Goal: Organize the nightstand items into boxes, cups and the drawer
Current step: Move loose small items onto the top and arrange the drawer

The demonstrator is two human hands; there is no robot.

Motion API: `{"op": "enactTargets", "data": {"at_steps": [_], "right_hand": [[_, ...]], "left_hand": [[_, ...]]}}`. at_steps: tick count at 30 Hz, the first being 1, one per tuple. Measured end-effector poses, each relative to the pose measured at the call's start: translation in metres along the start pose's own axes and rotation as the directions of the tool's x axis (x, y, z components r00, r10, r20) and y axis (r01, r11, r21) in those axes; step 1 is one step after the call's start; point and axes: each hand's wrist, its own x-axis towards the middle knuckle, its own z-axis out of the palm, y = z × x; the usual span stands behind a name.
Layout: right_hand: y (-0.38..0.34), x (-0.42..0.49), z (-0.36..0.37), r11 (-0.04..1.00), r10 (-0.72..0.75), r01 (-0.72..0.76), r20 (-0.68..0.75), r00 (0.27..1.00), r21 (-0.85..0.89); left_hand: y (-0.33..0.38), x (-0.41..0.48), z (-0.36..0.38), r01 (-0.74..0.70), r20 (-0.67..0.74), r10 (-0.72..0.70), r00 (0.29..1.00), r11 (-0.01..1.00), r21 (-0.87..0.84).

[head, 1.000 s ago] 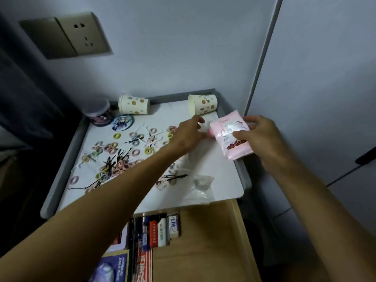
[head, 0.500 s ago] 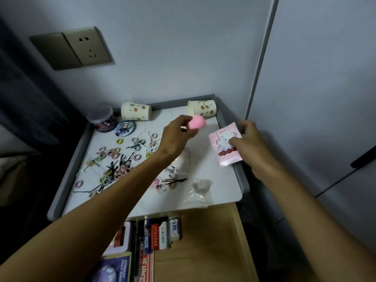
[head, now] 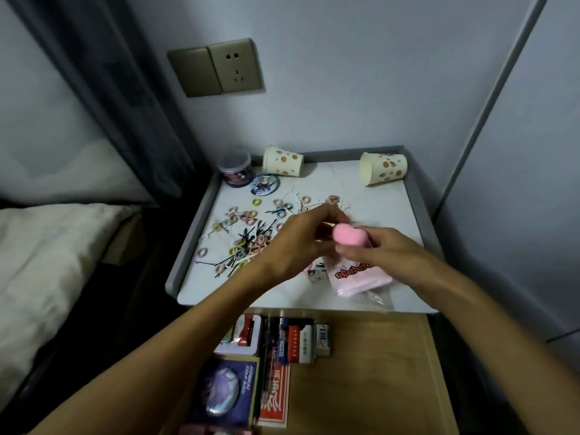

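Pink sponge (head: 444, 239), orange-dotted cups (head: 283, 165).

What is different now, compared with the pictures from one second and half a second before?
The left hand reached to the pink packet, came away with a pink heart sponge, and now holds it close to the right hand. The right hand carried the pink packet from the right edge toward the front middle. The paper cups, hair ties and pins lie as before.

– Both arms out?
– Yep, both bare, stretched fwd, hands meeting mid-surface.
– L hand (head: 298, 237)?
– Fingers curled, pinching a pink heart (head: 349, 237).
– R hand (head: 389, 248)?
– Back up, fingers curled, grip on a pink packet (head: 361, 276), fingertips right by the heart.
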Motion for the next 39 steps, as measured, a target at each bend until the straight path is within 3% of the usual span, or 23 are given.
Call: {"op": "enactTargets", "data": {"at_steps": [3,6,8,10,12,14,16,26,31,36,39], "right_hand": [[-0.004,0.003,0.006,0.997,0.033,-0.03,-0.037,0.999,0.074],[-0.005,0.007,0.009,0.994,0.039,-0.029,-0.098,0.994,0.103],[-0.006,0.007,0.007,0.987,0.071,-0.048,-0.15,0.986,0.154],[-0.006,0.009,0.004,0.983,0.091,-0.055,-0.203,0.975,0.176],[-0.005,0.01,0.001,0.982,0.098,-0.056,-0.225,0.97,0.183],[-0.004,0.012,0.001,0.982,0.094,-0.053,-0.227,0.969,0.179],[-0.003,0.012,0.004,0.984,0.096,-0.058,-0.225,0.97,0.17],[-0.001,0.008,0.0,0.987,0.105,-0.074,-0.23,0.968,0.139],[-0.001,0.006,-0.002,0.988,0.108,-0.079,-0.228,0.968,0.132],[-0.001,0.006,-0.002,0.989,0.1,-0.071,-0.225,0.969,0.133],[-0.001,0.007,-0.002,0.989,0.097,-0.068,-0.229,0.969,0.133]], "left_hand": [[0.0,-0.002,-0.002,-0.012,0.004,0.012,1.0,1.0,0.019],[-0.005,-0.002,-0.011,-0.03,-0.033,0.037,0.999,0.981,0.193],[-0.018,-0.013,-0.019,0.127,-0.185,-0.072,0.98,0.945,0.302],[-0.035,-0.034,-0.025,0.38,-0.368,-0.224,0.902,0.816,0.435],[-0.047,-0.053,-0.019,0.554,-0.41,-0.377,0.83,0.639,0.534],[-0.053,-0.062,-0.009,0.628,-0.393,-0.496,0.774,0.525,0.575],[-0.054,-0.061,-0.001,0.641,-0.409,-0.504,0.761,0.479,0.6],[-0.053,-0.047,-0.002,0.652,-0.435,-0.486,0.758,0.558,0.514],[-0.061,-0.047,-0.003,0.53,-0.38,-0.379,0.843,0.468,0.707],[-0.071,-0.049,-0.01,0.565,-0.379,-0.42,0.825,0.629,0.533],[-0.076,-0.052,-0.018,0.518,-0.35,-0.389,0.852,0.717,0.466]]}}
